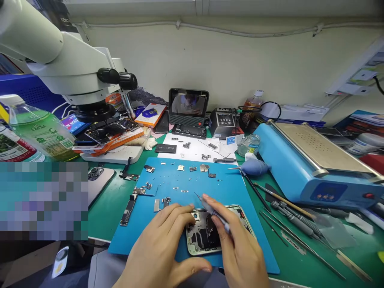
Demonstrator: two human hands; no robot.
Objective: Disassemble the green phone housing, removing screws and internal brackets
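My left hand point(166, 236) is spread, thumb well apart from the fingers, and its fingertips rest at the upper left corner of the phone housing point(205, 238), though I cannot tell how firmly they press. My right hand point(243, 244) pinches a slim grey tool point(207, 205) (a screwdriver, by its look) between thumb and fingers, its thin tip pointing away over the blue mat point(232, 192). To work well here, I judge it best to keep the housing flat and braced with light fingertips, bring the tip in slowly and leave the wrist low for control. A careless sweep could scatter the small parts point(180, 168) laid out beyond, so short movements seem wise.

The housing lies open side up on the near part of the mat, which covers some of the green surface point(103, 222). Its rim is pale green with rounded corners; inside I see silvery metal, black patches and a light-framed opening near my left fingertips. My right hand hides much of the middle.
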